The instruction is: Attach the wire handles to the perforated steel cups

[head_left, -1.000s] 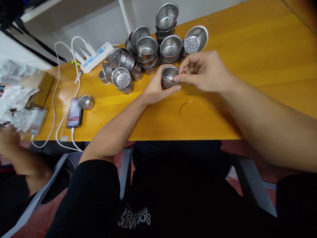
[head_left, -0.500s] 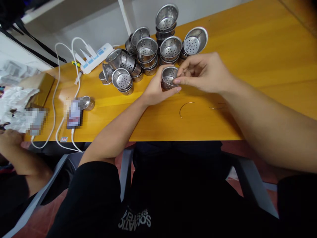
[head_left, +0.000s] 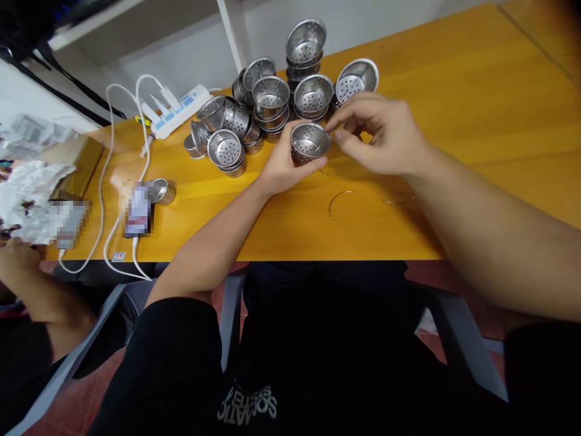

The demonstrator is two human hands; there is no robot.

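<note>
A small perforated metal strainer cup (head_left: 310,144) is tilted toward me, its round mouth facing up. My left hand (head_left: 287,162) wraps around it from the left, thumb along the near side. At the cup's right rim is my right hand (head_left: 374,134); its index fingertip touches the rim, with the thumb a little apart and the other fingers curled. I make out nothing between that thumb and finger. One curved thin wire (head_left: 338,201) lies on the table in front of the cup, and more bent wire (head_left: 399,198) is partly behind my right forearm.
Stacks of similar strainer cups (head_left: 270,100) stand behind my hands on the yellow table (head_left: 454,109). A power strip (head_left: 184,111), white cables, a phone (head_left: 138,209) and a single cup (head_left: 162,191) are to the left. Another person's hand (head_left: 18,251) is at far left.
My right thumb has drawn back from inside the rim and parted from the index finger, uncovering more of the cup. The whole view has shifted slightly.
</note>
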